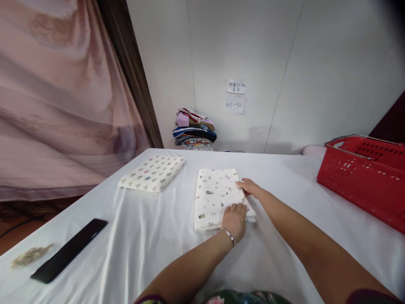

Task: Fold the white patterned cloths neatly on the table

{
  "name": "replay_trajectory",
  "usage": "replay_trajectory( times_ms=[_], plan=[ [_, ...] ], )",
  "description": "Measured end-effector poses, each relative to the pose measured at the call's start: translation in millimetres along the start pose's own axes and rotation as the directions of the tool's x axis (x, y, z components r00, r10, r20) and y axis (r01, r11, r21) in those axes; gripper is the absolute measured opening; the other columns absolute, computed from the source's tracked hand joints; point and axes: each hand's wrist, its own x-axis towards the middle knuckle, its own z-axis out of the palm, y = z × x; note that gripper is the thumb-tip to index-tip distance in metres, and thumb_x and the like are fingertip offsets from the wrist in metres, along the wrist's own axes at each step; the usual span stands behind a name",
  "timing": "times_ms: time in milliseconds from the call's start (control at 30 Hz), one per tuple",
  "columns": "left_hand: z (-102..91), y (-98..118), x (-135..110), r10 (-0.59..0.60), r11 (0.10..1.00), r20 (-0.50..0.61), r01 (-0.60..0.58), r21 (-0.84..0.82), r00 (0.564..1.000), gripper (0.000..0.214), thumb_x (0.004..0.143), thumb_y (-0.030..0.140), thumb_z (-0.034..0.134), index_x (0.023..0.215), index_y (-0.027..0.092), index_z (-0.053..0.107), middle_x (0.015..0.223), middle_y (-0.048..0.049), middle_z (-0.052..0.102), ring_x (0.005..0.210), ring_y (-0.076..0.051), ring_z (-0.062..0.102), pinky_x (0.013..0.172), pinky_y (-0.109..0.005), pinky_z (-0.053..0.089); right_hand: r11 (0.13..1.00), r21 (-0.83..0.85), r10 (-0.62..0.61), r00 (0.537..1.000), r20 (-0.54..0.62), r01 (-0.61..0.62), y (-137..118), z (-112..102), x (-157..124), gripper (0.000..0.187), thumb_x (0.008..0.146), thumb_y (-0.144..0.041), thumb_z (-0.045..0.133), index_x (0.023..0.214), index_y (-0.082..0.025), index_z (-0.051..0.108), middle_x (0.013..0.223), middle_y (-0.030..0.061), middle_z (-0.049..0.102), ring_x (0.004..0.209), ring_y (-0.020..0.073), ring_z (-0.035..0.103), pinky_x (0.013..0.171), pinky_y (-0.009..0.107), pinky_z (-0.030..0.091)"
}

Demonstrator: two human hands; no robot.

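A folded white cloth with small prints (215, 196) lies flat on the white-covered table (152, 240). My left hand (234, 220), with a bracelet at the wrist, rests on the cloth's near right corner, fingers curled over its edge. My right hand (249, 186) touches the cloth's right edge farther back, fingers bent at the fold. A second folded printed cloth (152, 173) lies to the left, apart from both hands.
A red plastic basket (363, 177) stands at the table's right. A black flat bar (69, 249) and a small tuft of fibres (31, 254) lie near the left edge. A pile of folded clothes (194, 128) sits behind the table by the wall. A pink curtain (63, 97) hangs left.
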Motion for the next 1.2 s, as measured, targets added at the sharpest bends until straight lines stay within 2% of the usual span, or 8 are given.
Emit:
replay_trajectory(
  times_ms=[100,233,533,667,767,900,1067,1200],
  plan=[
    [-15.5,-3,-1,-0.026,0.996,-0.022,0.024,-0.092,0.999,0.042,0.079,0.018,0.042,0.121,0.019,0.047,0.122,-0.0051,0.055,0.106,-0.021,0.048,0.087,-0.036,0.042,0.999,0.037,0.032,0.999,0.002,-0.032,-8,6,15,0.077,0.066,-0.035,0.072,0.13,-0.012,0.037,0.082,0.011,0.065,0.058,0.0176,0.059,0.051,0.028,0.047],
    [-30.7,-2,-6,0.0,0.988,-0.025,-0.004,-0.156,1.0,0.046,0.075,0.017,0.044,0.121,0.02,0.047,0.123,-0.0025,0.055,0.105,-0.02,0.049,0.088,-0.034,0.043,0.992,0.127,0.023,1.0,0.017,-0.025,-12,8,32,0.059,0.07,-0.031,0.068,0.119,-0.009,0.044,0.075,0.0089,0.064,0.058,0.0168,0.059,0.052,0.028,0.048],
    [-33.7,2,-25,0.068,0.972,-0.028,-0.073,-0.224,0.997,0.05,0.072,0.015,0.044,0.121,0.021,0.046,0.123,-0.0022,0.055,0.104,-0.021,0.051,0.089,-0.036,0.045,0.978,0.208,-0.005,0.999,0.033,-0.002,-13,8,55,0.046,0.066,-0.017,0.063,0.109,-0.009,0.048,0.062,0.0011,0.058,0.055,0.0144,0.056,0.052,0.026,0.046],
    [-47.5,2,-30,0.098,0.946,-0.075,-0.116,-0.301,0.992,0.053,0.069,0.012,0.045,0.121,0.019,0.047,0.122,-0.0029,0.056,0.105,-0.02,0.05,0.092,-0.036,0.044,0.981,0.193,-0.005,1.0,0.005,0.004,-15,-6,43,0.059,0.065,-0.016,0.062,0.121,-0.012,0.043,0.061,-0.0018,0.056,0.051,0.012,0.053,0.049,0.022,0.043],
    [-72.1,6,-32,0.113,0.888,-0.155,-0.169,-0.427,0.981,0.055,0.067,0.009,0.045,0.122,0.019,0.048,0.121,-0.0037,0.056,0.106,-0.02,0.051,0.094,-0.035,0.042,0.986,0.167,-0.012,0.999,-0.037,0.018,-24,-36,24,0.072,0.063,-0.014,0.061,0.131,-0.017,0.036,0.059,-0.004,0.054,0.048,0.01,0.05,0.046,0.02,0.04],
    [-113.0,18,-32,0.055,0.692,-0.235,-0.207,-0.692,0.97,0.054,0.07,0.005,0.043,0.12,0.022,0.052,0.114,-0.0027,0.061,0.103,-0.017,0.054,0.093,-0.033,0.042,0.993,0.026,-0.11,0.992,-0.053,0.112,-55,-97,-19,0.056,0.063,-0.016,0.062,0.118,-0.022,0.054,0.069,-0.0003,0.06,0.057,0.011,0.054,0.051,0.021,0.042],
    [-143.5,35,-33,-0.076,0.166,-0.161,-0.147,-0.975,0.984,0.04,0.077,0.013,0.048,0.116,0.018,0.057,0.108,-0.0044,0.064,0.096,-0.018,0.058,0.087,-0.031,0.045,0.892,-0.415,-0.245,0.963,-0.113,0.178,-118,-170,-76,0.031,0.066,-0.018,0.062,0.097,-0.018,0.066,0.075,0.0053,0.063,0.057,0.0132,0.055,0.048,0.023,0.043],
    [-139.8,32,-34,-0.198,-0.176,-0.056,-0.092,-0.98,0.979,0.038,0.07,0.016,0.059,0.109,0.017,0.061,0.101,-0.0048,0.066,0.098,-0.021,0.057,0.088,-0.033,0.043,0.749,-0.637,-0.267,0.963,-0.037,0.183,-146,-185,-76,0.007,0.071,-0.017,0.061,0.07,-0.012,0.067,0.055,0.0044,0.056,0.047,0.0112,0.051,0.046,0.024,0.039]
  ],
)
